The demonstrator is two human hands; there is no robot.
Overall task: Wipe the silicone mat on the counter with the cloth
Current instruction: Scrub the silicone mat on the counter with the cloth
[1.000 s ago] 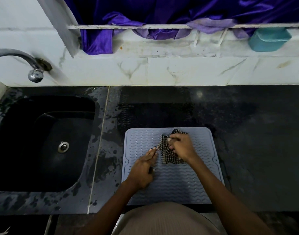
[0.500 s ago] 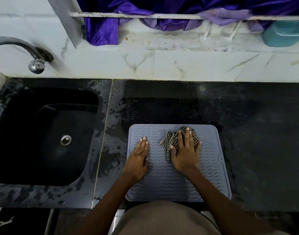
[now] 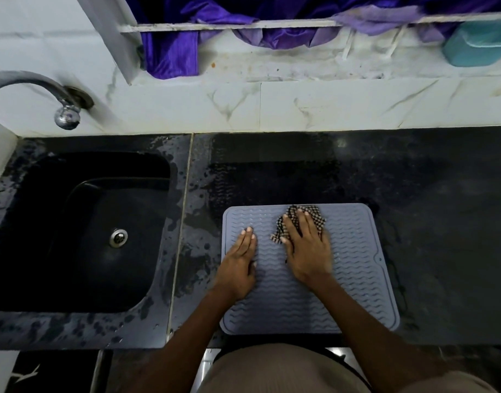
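Mat [image 3: 354, 279] on counter [image 3: 442, 222], sink [image 3: 73, 236] left.

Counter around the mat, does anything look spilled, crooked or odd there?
Yes. The dark counter is wet: splotches lie between the sink and the mat, and a damp wavy imprint sits just behind the mat. The mat itself lies roughly square, the left hand flat on it, the right hand pressing the cloth.
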